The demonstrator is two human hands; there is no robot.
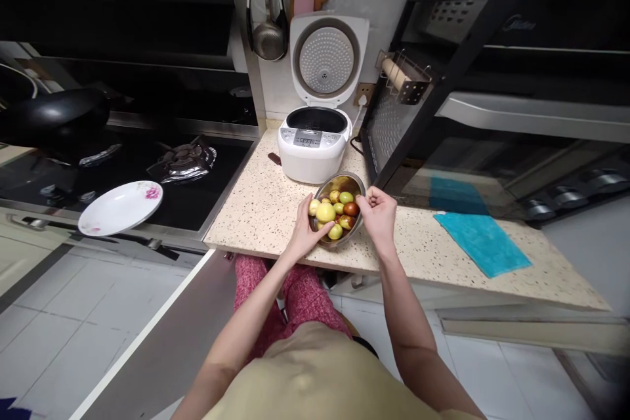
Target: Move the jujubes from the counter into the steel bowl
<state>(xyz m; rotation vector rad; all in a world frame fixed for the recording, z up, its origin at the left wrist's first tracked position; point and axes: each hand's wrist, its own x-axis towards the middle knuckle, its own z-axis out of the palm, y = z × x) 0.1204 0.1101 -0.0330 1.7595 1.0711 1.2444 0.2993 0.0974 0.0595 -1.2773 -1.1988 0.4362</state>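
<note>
A metal bowl of small green, yellow and red-brown fruits rests on the speckled counter, tilted toward me. My left hand cups the bowl's near left rim, fingers against the fruits. My right hand grips the bowl's right rim with curled fingers. Just behind the bowl stands a white rice cooker with its lid swung up.
A black oven fills the right side, a teal cloth before it. Left is a gas hob, a black pan, and a white flowered plate overhanging the front edge. Utensils hang on the wall.
</note>
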